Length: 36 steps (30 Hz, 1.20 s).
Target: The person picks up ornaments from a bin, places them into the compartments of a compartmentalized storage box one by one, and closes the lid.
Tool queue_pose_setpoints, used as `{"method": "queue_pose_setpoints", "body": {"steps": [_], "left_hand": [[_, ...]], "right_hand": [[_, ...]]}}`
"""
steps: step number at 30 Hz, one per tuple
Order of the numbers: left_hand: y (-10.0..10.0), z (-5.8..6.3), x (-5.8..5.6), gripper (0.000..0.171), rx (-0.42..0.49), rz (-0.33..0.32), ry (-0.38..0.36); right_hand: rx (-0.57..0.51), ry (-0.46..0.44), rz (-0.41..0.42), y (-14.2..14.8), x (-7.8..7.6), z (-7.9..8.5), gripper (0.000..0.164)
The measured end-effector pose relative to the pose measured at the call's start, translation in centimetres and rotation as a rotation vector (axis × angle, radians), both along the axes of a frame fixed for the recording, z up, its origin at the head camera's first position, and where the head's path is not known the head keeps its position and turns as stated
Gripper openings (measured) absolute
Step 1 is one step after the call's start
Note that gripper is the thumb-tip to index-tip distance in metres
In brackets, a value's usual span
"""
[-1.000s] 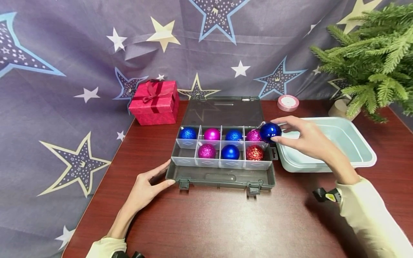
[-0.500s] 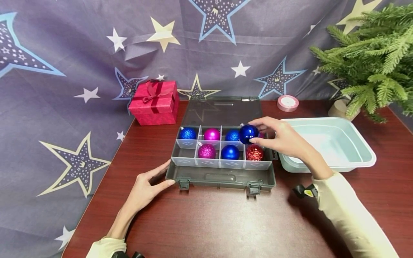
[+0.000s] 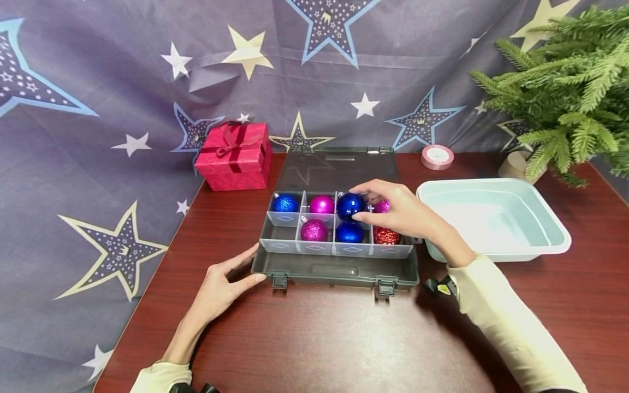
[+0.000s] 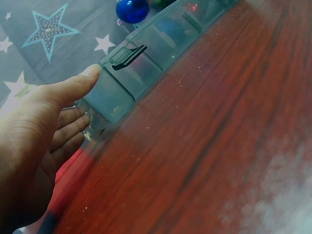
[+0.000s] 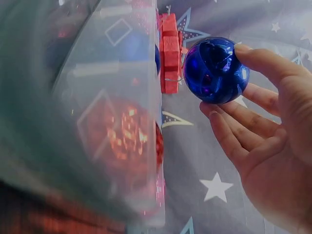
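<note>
My right hand (image 3: 405, 210) pinches a shiny dark-blue Christmas bauble (image 3: 351, 206) between thumb and fingers, over the back row of the divided box. In the right wrist view the bauble (image 5: 217, 70) is above the divider's edge. The smoky clear plastic box (image 3: 339, 281) has its lid folded back. Its compartments hold several baubles, among them a glittery blue one (image 3: 285, 203), a pink one (image 3: 321, 205), a matte blue one (image 3: 349, 233) and a textured red one (image 3: 387, 236). My left hand (image 3: 221, 286) rests at the box's front-left corner, thumb on the front edge, fingers along the side.
A pale-green basin (image 3: 496, 218) stands right of the box. A red gift box (image 3: 233, 158) sits at the back left, a pink ribbon roll (image 3: 437, 157) at the back. Green artificial branches (image 3: 560, 98) overhang the right rear corner. A starry cloth (image 3: 147, 82) hangs behind the table.
My right hand has moved left with the shiny blue bauble, from near the basin's left edge across to the box's third back compartment. My left hand has stayed at the corner.
</note>
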<state>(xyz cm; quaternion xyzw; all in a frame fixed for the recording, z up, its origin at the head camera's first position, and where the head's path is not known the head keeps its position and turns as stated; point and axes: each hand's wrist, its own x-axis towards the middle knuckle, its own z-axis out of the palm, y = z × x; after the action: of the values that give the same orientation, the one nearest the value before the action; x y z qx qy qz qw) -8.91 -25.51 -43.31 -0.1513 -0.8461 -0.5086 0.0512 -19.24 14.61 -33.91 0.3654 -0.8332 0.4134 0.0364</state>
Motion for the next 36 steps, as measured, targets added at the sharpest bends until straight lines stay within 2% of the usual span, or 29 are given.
{"method": "queue_pose_setpoints", "body": {"steps": [8,15,27,36], "left_hand": [[0.1,0.1,0.0,0.065,-0.007,0.006,0.002],[0.0,0.1,0.0,0.063,-0.012,0.005,0.01],[0.0,0.0,0.0,0.063,0.002,-0.001,-0.006],[0.0,0.0,0.0,0.062,-0.002,0.003,-0.012]], "right_hand": [[0.0,-0.047,0.055,-2.2,-0.1,0.2,0.049],[0.028,-0.077,0.076,-3.1,-0.1,0.3,0.047],[0.093,-0.038,0.114,-5.2,-1.0,0.8,0.046],[0.07,-0.05,0.152,-7.4,-1.6,0.5,0.044]]}}
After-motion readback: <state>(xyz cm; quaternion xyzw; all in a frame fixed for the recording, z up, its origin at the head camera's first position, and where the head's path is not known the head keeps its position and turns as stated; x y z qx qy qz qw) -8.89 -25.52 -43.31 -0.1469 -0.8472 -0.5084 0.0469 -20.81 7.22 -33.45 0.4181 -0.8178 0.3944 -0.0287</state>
